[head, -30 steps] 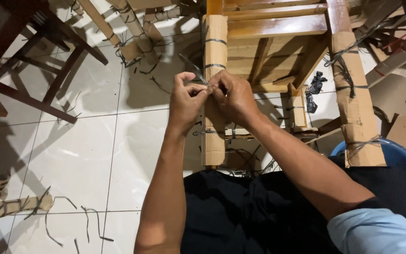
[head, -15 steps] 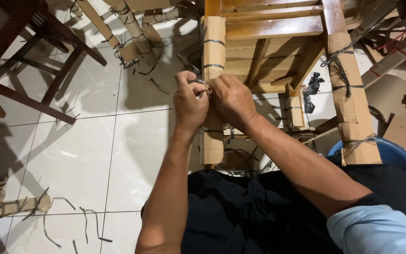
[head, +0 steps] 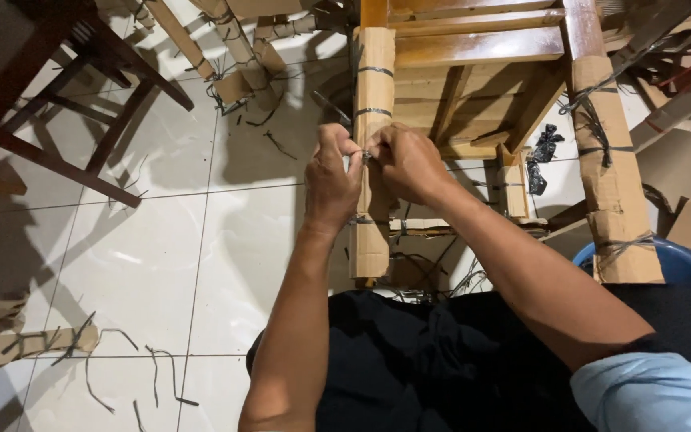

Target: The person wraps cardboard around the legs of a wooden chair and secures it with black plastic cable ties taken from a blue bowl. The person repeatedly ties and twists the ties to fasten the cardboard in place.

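A wooden chair lies in front of me with its near leg (head: 373, 96) wrapped in brown cardboard and bound by dark straps. My left hand (head: 331, 180) and my right hand (head: 408, 162) meet at the middle of that leg, both pinching a thin dark strap (head: 361, 157) between thumb and fingers. A second cardboard-wrapped leg (head: 613, 160) runs down at the right, also tied with straps.
A dark wooden chair frame (head: 57, 104) stands at the upper left. Cut strap scraps (head: 121, 376) and cardboard pieces (head: 9, 344) litter the white tiled floor. A blue tub rim (head: 681, 264) shows at the right, with more cardboard (head: 681, 160) beyond it.
Both hands have stayed at the same spot on the leg, pressing closer together around the strap. The view has shifted slightly.
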